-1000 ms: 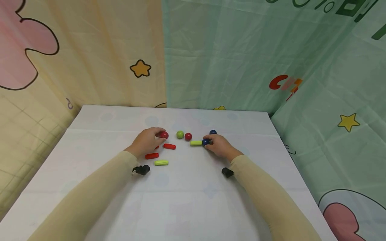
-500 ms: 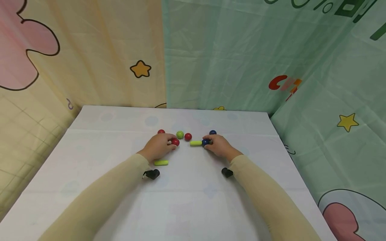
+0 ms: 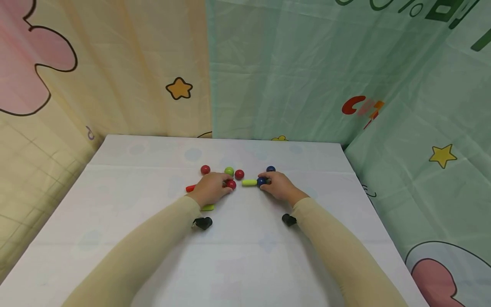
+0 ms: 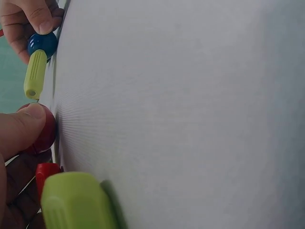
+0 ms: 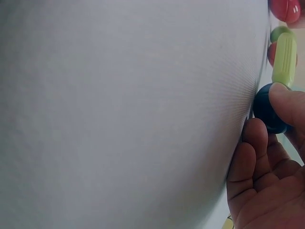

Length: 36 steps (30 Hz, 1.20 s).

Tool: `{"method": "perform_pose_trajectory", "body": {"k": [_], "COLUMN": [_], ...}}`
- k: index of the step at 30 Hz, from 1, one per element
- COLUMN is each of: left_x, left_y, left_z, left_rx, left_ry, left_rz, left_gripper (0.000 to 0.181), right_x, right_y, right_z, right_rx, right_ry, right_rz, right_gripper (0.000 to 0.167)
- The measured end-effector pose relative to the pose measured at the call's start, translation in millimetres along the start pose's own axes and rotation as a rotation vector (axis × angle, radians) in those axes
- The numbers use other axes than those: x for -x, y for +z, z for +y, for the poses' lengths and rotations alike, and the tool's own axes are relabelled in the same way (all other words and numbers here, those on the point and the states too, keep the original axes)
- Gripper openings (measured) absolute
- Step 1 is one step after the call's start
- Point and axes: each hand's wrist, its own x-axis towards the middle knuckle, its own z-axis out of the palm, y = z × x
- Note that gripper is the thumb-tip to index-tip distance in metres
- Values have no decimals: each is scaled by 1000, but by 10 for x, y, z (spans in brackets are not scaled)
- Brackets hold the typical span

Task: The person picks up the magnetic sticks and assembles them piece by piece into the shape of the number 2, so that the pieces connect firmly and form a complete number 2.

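Note:
In the head view my left hand [image 3: 209,187] pinches a red ball [image 3: 232,184] just above the white table. My right hand [image 3: 281,186] pinches a dark blue ball [image 3: 261,181] between thumb and fingers. From that ball a ribbed yellow-green stick [image 3: 249,182] points left, joined to it or touching it. A narrow gap parts the stick's free end, which has a hole in the left wrist view, from the red ball [image 4: 46,133]. The thumb covers part of the blue ball [image 5: 268,109] in the right wrist view.
Behind the hands lie a red ball [image 3: 205,169], a green ball [image 3: 229,171], another red ball [image 3: 239,174] and a second blue ball [image 3: 270,168]. A red stick [image 3: 190,188] and a yellow-green stick [image 3: 208,207] lie partly hidden by the left hand and sleeve.
My left hand has carried one red ball rightward, toward the stick's free end. Another red ball stays behind at the left. The right hand keeps its place with the blue ball.

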Motion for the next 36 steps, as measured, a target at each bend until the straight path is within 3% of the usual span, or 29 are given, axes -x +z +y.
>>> {"method": "perform_pose_trajectory", "body": {"k": [36], "left_x": [-64], "left_y": [102], "left_z": [63], "left_rx": [89], "left_ry": [-34], "left_rz": [-11], "left_gripper": [50], "right_x": [-16], "right_y": [11], "right_z": [7], "right_rx": [-3], "right_ry": [8], "right_rz": [2], "right_gripper": [45]}}
